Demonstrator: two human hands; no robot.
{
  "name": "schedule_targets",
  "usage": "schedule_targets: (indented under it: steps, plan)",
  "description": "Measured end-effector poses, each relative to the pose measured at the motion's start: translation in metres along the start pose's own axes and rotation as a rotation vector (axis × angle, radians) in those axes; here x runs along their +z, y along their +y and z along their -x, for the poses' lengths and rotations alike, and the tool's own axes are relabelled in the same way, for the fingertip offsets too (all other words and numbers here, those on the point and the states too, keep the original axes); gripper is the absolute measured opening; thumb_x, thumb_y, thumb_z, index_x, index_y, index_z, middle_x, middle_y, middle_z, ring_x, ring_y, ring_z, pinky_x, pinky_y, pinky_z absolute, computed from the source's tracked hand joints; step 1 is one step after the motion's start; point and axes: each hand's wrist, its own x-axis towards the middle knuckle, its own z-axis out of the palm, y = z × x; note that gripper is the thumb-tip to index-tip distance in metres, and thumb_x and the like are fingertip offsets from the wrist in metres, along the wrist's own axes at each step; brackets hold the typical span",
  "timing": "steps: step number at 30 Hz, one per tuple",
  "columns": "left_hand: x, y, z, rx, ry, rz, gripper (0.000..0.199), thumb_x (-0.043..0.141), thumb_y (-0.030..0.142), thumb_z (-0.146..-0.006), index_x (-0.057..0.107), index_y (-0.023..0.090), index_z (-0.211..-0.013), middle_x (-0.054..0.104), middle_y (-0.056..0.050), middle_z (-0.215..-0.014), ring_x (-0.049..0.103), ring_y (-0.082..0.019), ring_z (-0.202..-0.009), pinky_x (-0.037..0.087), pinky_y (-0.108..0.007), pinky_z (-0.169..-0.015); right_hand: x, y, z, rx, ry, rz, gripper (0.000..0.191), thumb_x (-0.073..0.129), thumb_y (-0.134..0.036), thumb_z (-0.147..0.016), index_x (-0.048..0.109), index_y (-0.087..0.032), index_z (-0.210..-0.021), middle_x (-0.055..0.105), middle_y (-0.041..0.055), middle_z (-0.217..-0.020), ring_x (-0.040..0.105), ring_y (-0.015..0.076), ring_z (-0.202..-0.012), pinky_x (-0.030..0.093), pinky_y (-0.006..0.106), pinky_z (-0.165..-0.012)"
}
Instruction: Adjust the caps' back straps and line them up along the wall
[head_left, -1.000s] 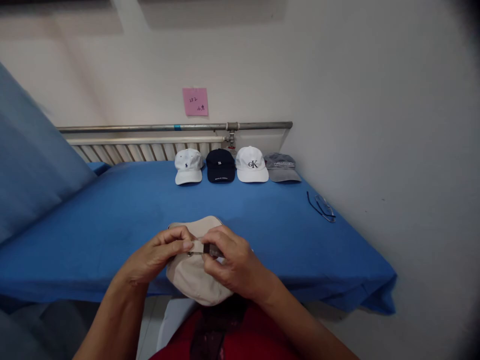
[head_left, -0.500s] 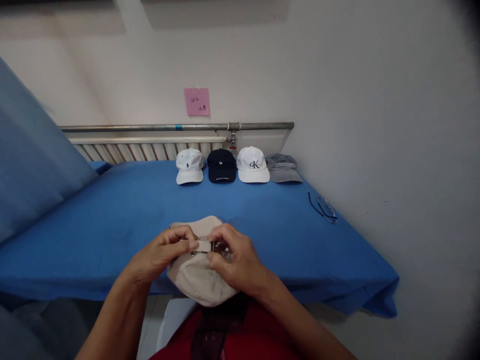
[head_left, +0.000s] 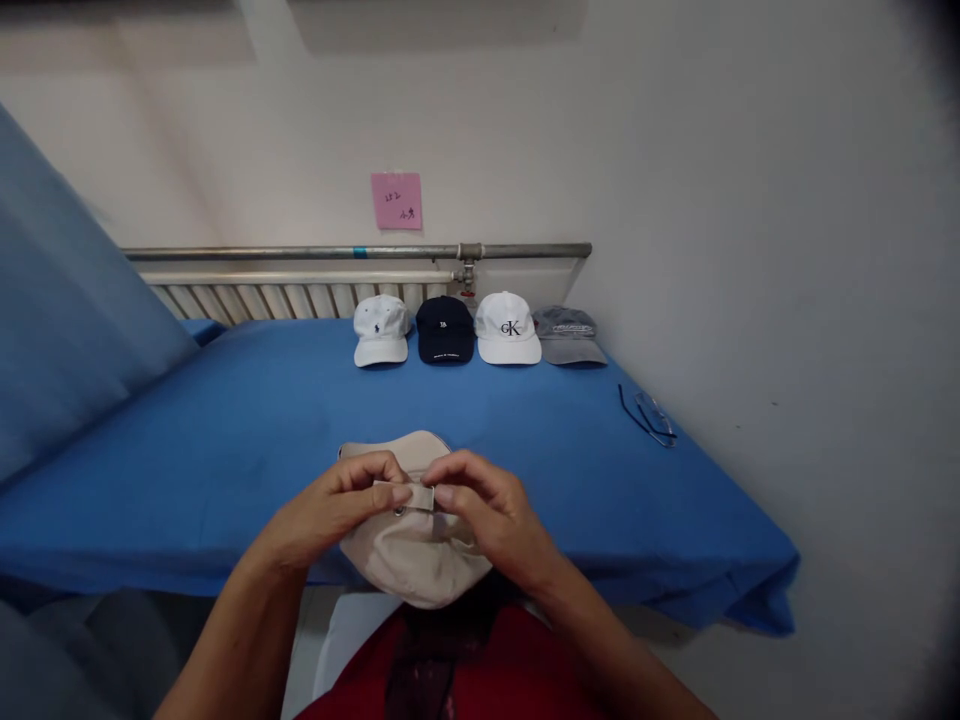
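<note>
A beige baseball cap (head_left: pixel 420 560) is held close to my body at the front edge of the blue-covered table, its brim pointing away from me. Across its back opening runs the adjustment strap (head_left: pixel 421 497) with a small metal buckle (head_left: pixel 433 497). My left hand (head_left: pixel 341 505) is closed, thumb and fingers pinching the strap on its left part. At the buckle end, my right hand (head_left: pixel 491 510) is closed as well, its thumb and fingertips on the strap. Parts of the cap's right side are hidden behind my right hand.
Along the back of the blue cloth (head_left: pixel 262 430) stand a white cap (head_left: pixel 380 330), a navy cap (head_left: pixel 445 330), another white cap (head_left: pixel 508 330) and a grey cap (head_left: pixel 570 337). Glasses (head_left: pixel 649 415) lie at the right. A radiator (head_left: pixel 300 297) and pipe (head_left: pixel 300 254) line the wall; a curtain (head_left: pixel 67 300) hangs left.
My hands and the cap have shifted slightly to the right. My left fingers have come nearer the buckle, and my right thumb has moved up onto the buckle end of the strap.
</note>
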Motion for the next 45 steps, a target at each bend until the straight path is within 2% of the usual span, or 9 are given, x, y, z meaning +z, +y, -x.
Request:
schedule_targets:
  steps: [5, 8, 11, 13, 21, 31, 36, 41, 45]
  plan:
    - [0.001, 0.0, 0.0, -0.02, 0.019, 0.012, 0.028, 0.07, 0.039, -0.076, 0.055, 0.016, -0.07, 0.051, 0.002, -0.067, 0.044, -0.009, -0.059, 0.035, -0.021, -0.055, -0.002, 0.008, -0.001, 0.114, -0.041, -0.109, 0.016, 0.061, -0.023, -0.074, 0.065, -0.02, -0.089, 0.065, -0.0004, -0.083, 0.059, 0.0133, -0.078, 0.046, 0.028, -0.073]
    - [0.001, 0.003, 0.0, -0.017, -0.002, -0.039, 0.027, 0.068, 0.038, -0.077, 0.055, 0.015, -0.069, 0.048, 0.003, -0.066, 0.042, -0.009, -0.06, 0.035, -0.021, -0.056, -0.001, 0.008, -0.002, 0.194, -0.137, -0.077, 0.018, 0.065, -0.026, -0.073, 0.064, -0.019, -0.091, 0.063, -0.0017, -0.077, 0.058, 0.0122, -0.071, 0.046, 0.026, -0.067]
    - [0.001, 0.006, 0.001, -0.014, -0.046, -0.102, 0.025, 0.067, 0.035, -0.077, 0.056, 0.015, -0.069, 0.049, 0.002, -0.067, 0.042, -0.01, -0.062, 0.035, -0.022, -0.059, -0.001, 0.007, -0.003, 0.309, -0.237, -0.069, 0.011, 0.063, -0.029, -0.078, 0.063, -0.018, -0.079, 0.056, -0.0046, -0.062, 0.048, 0.0079, -0.054, 0.037, 0.021, -0.051]
    - [0.0, 0.007, 0.001, -0.019, -0.06, -0.126, 0.024, 0.067, 0.035, -0.076, 0.055, 0.015, -0.069, 0.048, 0.002, -0.068, 0.042, -0.01, -0.063, 0.034, -0.023, -0.059, -0.002, 0.006, -0.003, 0.353, -0.256, -0.078, 0.012, 0.062, -0.029, -0.078, 0.062, -0.018, -0.074, 0.05, -0.0061, -0.057, 0.04, 0.0063, -0.048, 0.03, 0.019, -0.044]
    - [-0.004, 0.001, 0.0, -0.038, -0.068, -0.165, 0.025, 0.065, 0.035, -0.076, 0.051, 0.016, -0.068, 0.043, 0.003, -0.066, 0.037, -0.01, -0.061, 0.03, -0.023, -0.056, -0.003, 0.014, -0.007, 0.409, -0.328, -0.147, 0.016, 0.065, -0.032, -0.077, 0.063, -0.016, -0.075, 0.045, -0.0074, -0.054, 0.035, 0.0053, -0.048, 0.023, 0.02, -0.044]
    - [-0.001, 0.003, -0.001, -0.04, -0.002, -0.144, 0.027, 0.066, 0.037, -0.073, 0.051, 0.015, -0.068, 0.043, 0.005, -0.062, 0.034, -0.008, -0.056, 0.028, -0.022, -0.053, -0.001, 0.02, -0.007, 0.38, -0.317, -0.217, 0.023, 0.068, -0.037, -0.076, 0.058, -0.017, -0.071, 0.041, -0.0094, -0.05, 0.033, 0.0048, -0.044, 0.024, 0.02, -0.043]
    - [-0.001, 0.004, 0.001, -0.035, 0.014, -0.13, 0.025, 0.067, 0.034, -0.073, 0.052, 0.015, -0.068, 0.045, 0.005, -0.063, 0.037, -0.008, -0.058, 0.03, -0.022, -0.054, 0.002, 0.021, -0.004, 0.402, -0.262, -0.221, 0.027, 0.069, -0.04, -0.073, 0.055, -0.018, -0.068, 0.045, -0.0088, -0.048, 0.036, 0.0048, -0.042, 0.026, 0.02, -0.042]
    - [-0.002, 0.005, 0.003, -0.009, -0.01, -0.104, 0.023, 0.068, 0.032, -0.074, 0.055, 0.014, -0.068, 0.05, 0.003, -0.067, 0.042, -0.009, -0.063, 0.035, -0.022, -0.059, 0.005, 0.026, -0.001, 0.364, -0.205, -0.164, 0.03, 0.069, -0.044, -0.073, 0.054, -0.019, -0.069, 0.044, -0.0088, -0.048, 0.034, 0.0052, -0.041, 0.026, 0.021, -0.042]
    - [-0.001, 0.007, 0.004, -0.001, -0.013, -0.115, 0.025, 0.069, 0.032, -0.075, 0.054, 0.014, -0.066, 0.048, 0.003, -0.066, 0.041, -0.008, -0.062, 0.033, -0.022, -0.058, 0.007, 0.027, 0.002, 0.347, -0.19, -0.183, 0.029, 0.067, -0.044, -0.075, 0.052, -0.02, -0.07, 0.041, -0.0095, -0.048, 0.031, 0.0052, -0.04, 0.023, 0.021, -0.04]
